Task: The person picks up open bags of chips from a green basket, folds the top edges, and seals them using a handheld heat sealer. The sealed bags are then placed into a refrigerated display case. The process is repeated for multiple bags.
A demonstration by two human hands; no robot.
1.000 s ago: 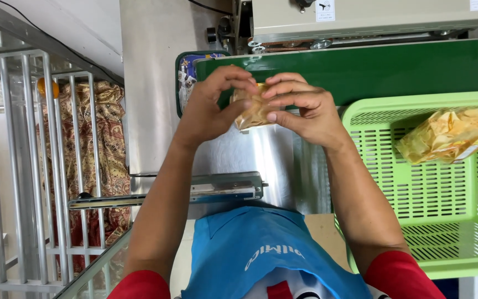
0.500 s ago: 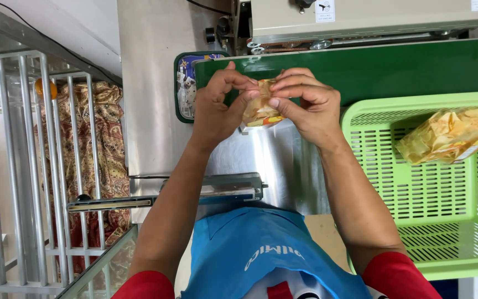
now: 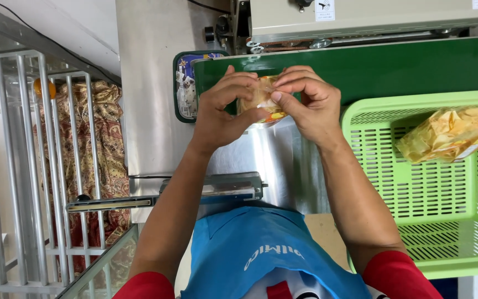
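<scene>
Left hand (image 3: pixel 222 113) and right hand (image 3: pixel 308 102), both clamped on a small snack bag (image 3: pixel 258 99) before the green belt (image 3: pixel 394 66); basket (image 3: pixel 383 111) at right.

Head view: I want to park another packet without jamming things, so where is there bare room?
The green belt lies bare to the right of both hands. The green basket holds one chip bag up by its rim; its slatted floor below is free. The steel surface between the forearms is bare but narrow. Crowded: where the left hand and right hand pinch the small packet.

Fingers of both hands cover most of the small snack bag (image 3: pixel 261 99); the green basket (image 3: pixel 383 182) runs off the right edge.
</scene>
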